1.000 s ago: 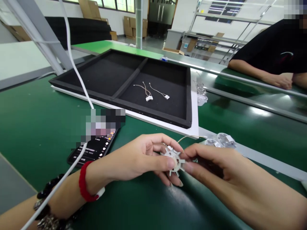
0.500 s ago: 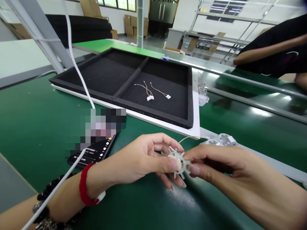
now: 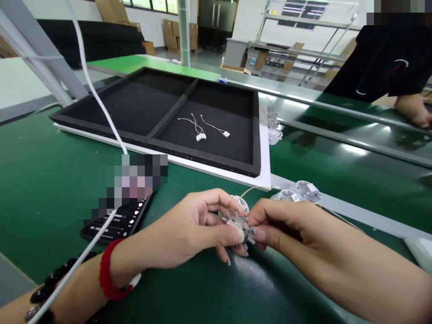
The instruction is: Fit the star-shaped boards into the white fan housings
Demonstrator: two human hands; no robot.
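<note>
Between thumb and fingers, my left hand (image 3: 205, 225) grips a small whitish wheel-like part with short spokes round its edge (image 3: 232, 220). My right hand (image 3: 283, 225) pinches the right edge of that same spoked part, fingertips closed on it. Just behind the fingers shows a round clear-and-white piece (image 3: 241, 204), partly hidden by my left hand. A thin pale wire (image 3: 254, 189) runs from there to the right. Beyond my right hand lie two round clear parts (image 3: 308, 191) with white tags; my hand covers some of the nearer one.
A divided black foam tray (image 3: 216, 157) on a white board holds several small tagged wires (image 3: 201, 136). Left of my arm lies a phone (image 3: 135, 216), crossed by a white cable (image 3: 97, 96). A person in black stands across the bench, a hand (image 3: 415, 110) over it.
The view has shifted right, so bench things appear further left. The spoked part has tilted in my hands, and a round clear piece shows behind it. The other person's arm has lowered.
</note>
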